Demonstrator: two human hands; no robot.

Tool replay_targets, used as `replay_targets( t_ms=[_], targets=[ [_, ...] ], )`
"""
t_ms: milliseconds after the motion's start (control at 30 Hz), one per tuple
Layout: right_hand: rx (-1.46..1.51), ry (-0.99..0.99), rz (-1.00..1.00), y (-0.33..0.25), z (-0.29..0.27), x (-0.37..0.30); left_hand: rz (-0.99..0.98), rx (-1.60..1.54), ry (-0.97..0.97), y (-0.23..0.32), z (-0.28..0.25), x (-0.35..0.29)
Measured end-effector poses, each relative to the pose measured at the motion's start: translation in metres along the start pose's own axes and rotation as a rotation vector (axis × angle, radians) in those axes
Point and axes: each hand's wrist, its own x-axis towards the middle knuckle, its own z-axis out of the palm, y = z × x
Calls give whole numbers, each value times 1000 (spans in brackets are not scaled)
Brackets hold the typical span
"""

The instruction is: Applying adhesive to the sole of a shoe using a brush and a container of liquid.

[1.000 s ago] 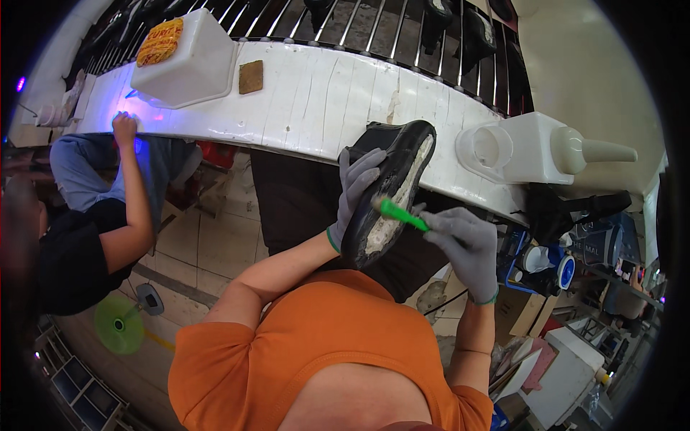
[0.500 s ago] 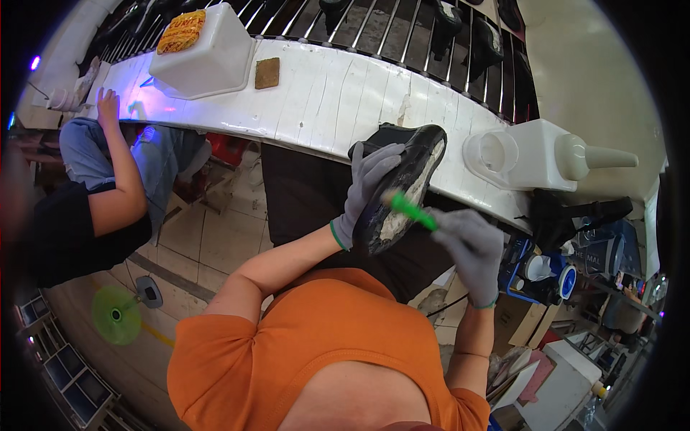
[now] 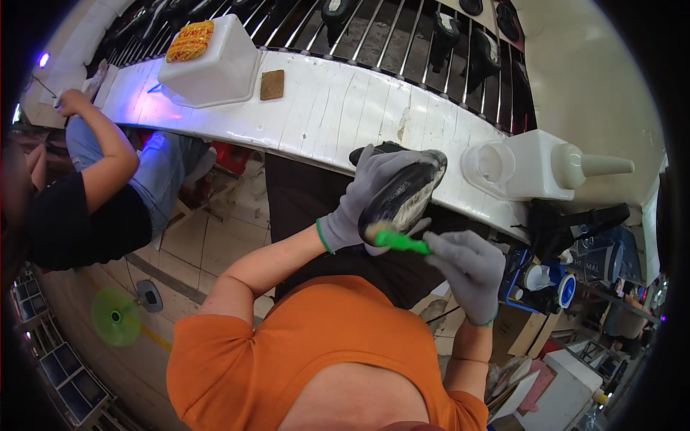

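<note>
My left hand [image 3: 359,197], in a grey glove with a green cuff, grips a black shoe [image 3: 435,167] by its side at the front edge of the bench. The shoe's underside is turned up and tilted to the right; a rough whitish patch runs along its middle. In my right hand [image 3: 471,267], gloved the same way, is a small brush [image 3: 404,243] with a green handle. Its bristle end meets the near end of the underside. My left palm and part of the shoe's upper are hidden.
On the white bench [image 3: 323,108] stand a white container [image 3: 215,68] with an orange packet on top, a brown square [image 3: 272,85], and a white bottle [image 3: 539,161] beside a round cup [image 3: 494,164]. Behind run metal rollers [image 3: 392,43] carrying black shoes. A person [image 3: 108,165] sits at left.
The shoe has rolled and tilted in my left hand, which now reaches further over it. The brush has moved down and left to the near end. The other person's hand moved left.
</note>
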Motion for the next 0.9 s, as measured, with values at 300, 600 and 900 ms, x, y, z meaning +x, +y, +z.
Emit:
replay_targets(
  t_ms=[300, 600, 900],
  targets=[
    [208, 303, 228, 16, -5, 11, -37, -103, -169, 3, -15, 11],
    [-172, 89, -123, -11, -32, 27, -209, -402, -708, -12, -40, 58],
    [-131, 334, -3, -5, -33, 31, -251, -310, -792, -13, -39, 84]
  ],
)
